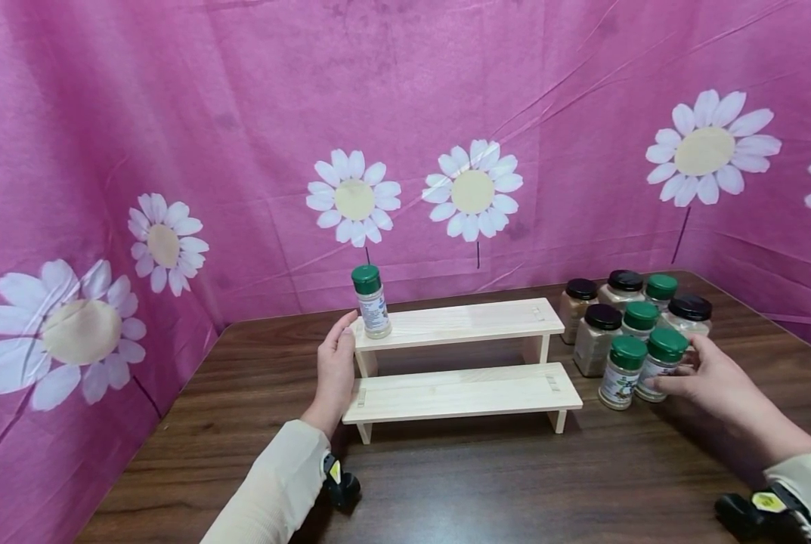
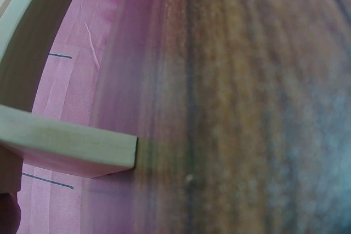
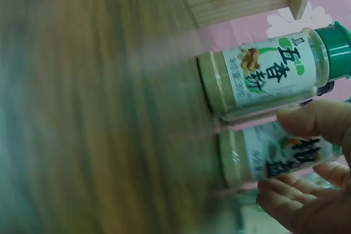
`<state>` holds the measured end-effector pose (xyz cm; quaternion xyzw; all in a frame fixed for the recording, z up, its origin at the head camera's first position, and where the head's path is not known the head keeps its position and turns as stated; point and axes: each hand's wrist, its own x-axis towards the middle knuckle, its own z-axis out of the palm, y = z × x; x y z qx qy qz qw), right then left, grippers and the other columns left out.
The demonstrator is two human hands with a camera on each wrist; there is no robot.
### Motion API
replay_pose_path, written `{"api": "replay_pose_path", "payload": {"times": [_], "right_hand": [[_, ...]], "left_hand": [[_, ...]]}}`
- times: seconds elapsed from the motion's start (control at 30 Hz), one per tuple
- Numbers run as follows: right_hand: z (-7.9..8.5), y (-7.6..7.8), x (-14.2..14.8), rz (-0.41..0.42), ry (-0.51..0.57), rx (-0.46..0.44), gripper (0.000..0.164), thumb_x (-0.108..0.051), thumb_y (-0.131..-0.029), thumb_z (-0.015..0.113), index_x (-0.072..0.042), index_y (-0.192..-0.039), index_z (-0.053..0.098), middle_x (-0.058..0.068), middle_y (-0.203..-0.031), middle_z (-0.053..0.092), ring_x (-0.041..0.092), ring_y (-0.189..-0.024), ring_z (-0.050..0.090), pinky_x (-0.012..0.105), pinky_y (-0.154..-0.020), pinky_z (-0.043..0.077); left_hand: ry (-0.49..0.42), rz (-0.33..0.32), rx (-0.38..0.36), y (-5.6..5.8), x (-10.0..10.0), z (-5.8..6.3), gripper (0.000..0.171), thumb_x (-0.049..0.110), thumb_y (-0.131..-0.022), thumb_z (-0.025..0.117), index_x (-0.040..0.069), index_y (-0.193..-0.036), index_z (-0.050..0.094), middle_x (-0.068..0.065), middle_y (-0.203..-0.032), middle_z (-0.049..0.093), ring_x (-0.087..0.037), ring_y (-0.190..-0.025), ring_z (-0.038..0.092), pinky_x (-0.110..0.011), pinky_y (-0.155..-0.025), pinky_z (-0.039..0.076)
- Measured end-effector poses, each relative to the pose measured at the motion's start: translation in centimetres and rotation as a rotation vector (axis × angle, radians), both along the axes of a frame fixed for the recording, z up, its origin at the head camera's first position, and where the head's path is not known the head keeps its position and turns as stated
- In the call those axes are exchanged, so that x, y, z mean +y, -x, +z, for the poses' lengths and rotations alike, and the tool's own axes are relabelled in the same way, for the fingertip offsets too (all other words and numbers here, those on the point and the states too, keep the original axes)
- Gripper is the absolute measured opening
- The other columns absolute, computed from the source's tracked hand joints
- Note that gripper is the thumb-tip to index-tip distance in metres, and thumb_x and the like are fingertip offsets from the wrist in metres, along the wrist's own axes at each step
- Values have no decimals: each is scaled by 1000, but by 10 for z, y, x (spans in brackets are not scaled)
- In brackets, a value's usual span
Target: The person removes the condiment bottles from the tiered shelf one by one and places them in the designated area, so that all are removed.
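Note:
My right hand (image 1: 714,378) is at a green-lidded spice jar (image 1: 665,349), thumb on one side and fingers on the other. In the right wrist view this jar (image 3: 236,160) stands beside another green-lidded jar (image 3: 269,78) with a white label, also visible in the head view. My left hand (image 1: 337,366) rests against the left end of a two-tier wooden rack (image 1: 462,389), its fingers beside the upper shelf. Close to those fingertips, a single green-lidded jar (image 1: 372,302) stands upright on that shelf's left end. Mostly table and rack (image 2: 71,141) fill the left wrist view.
Behind the right hand's jar stand several more spice jars, some with green lids and others with black lids (image 1: 602,317), close together right of the rack. Dark wood tabletop (image 1: 446,483) spreads in front. A pink cloth (image 1: 255,151) with daisies hangs behind.

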<state>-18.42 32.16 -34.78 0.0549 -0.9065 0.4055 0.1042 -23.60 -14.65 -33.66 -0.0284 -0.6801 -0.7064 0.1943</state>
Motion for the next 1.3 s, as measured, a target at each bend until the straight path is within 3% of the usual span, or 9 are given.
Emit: {"api": "replay_pose_path", "payload": {"times": [0.03,0.17,0.2,0.27,0.47,0.8,1.03,1.2,1.3], "right_hand": [[3,-1,0,0,1,15,71,-4,-74,74,13,-126,28,15,-96,62,-18,-76,44,10,-60,42],[16,-2,1,25,34,74,67,0,-73,74,9,-124,32,-9,-92,58,-18,-77,46,9,-60,44],[20,-2,1,29,33,84,65,0,-73,74,8,-123,33,-9,-93,57,-18,-77,46,9,-60,44],[28,-1,2,40,40,91,59,-1,-73,74,-1,-120,38,-21,-92,52,-18,-78,47,9,-59,44],[52,-2,-1,79,117,90,56,2,-77,70,-30,-110,38,-35,-89,48,-18,-80,48,12,-58,46],[96,-1,-36,140,170,125,57,0,-81,67,-37,-112,38,-32,-94,53,-20,-87,50,4,-67,45],[111,4,-70,168,221,116,52,-6,-83,67,-35,-115,38,-24,-101,53,-16,-92,51,7,-71,47],[117,12,-99,191,247,92,52,-11,-83,68,-21,-124,39,-5,-113,52,-10,-95,51,9,-75,48],[122,15,-117,200,253,50,62,-16,-83,69,-9,-133,33,11,-123,48,-1,-101,51,11,-76,48]], "left_hand": [[1,-1,0,0,0,0,37,11,-97,38,0,-129,51,-16,-134,50,-23,-125,43,-39,-107,32],[5,-3,-2,1,-1,-1,37,12,-98,37,0,-130,50,-16,-134,50,-24,-125,43,-39,-107,33],[5,-2,-3,1,-1,-1,37,12,-98,37,0,-130,50,-16,-134,50,-24,-124,43,-39,-107,33],[2,-5,1,1,-1,-1,37,12,-98,37,0,-130,50,-16,-134,50,-24,-124,43,-39,-107,33],[-13,-10,9,0,0,-1,37,10,-97,38,-2,-129,50,-18,-134,49,-23,-125,42,-38,-107,32],[10,-1,8,-1,0,0,36,11,-98,37,-1,-129,51,-17,-134,50,-24,-125,43,-40,-107,33],[-5,-24,21,1,-1,-2,37,10,-97,36,-1,-130,50,-16,-135,49,-23,-125,43,-39,-107,33],[-11,-20,21,0,0,-2,36,10,-97,37,1,-129,51,-17,-135,49,-23,-125,42,-38,-108,32],[-15,-18,18,0,0,-1,36,10,-97,37,2,-129,52,-17,-135,49,-23,-125,43,-38,-107,33]]}}
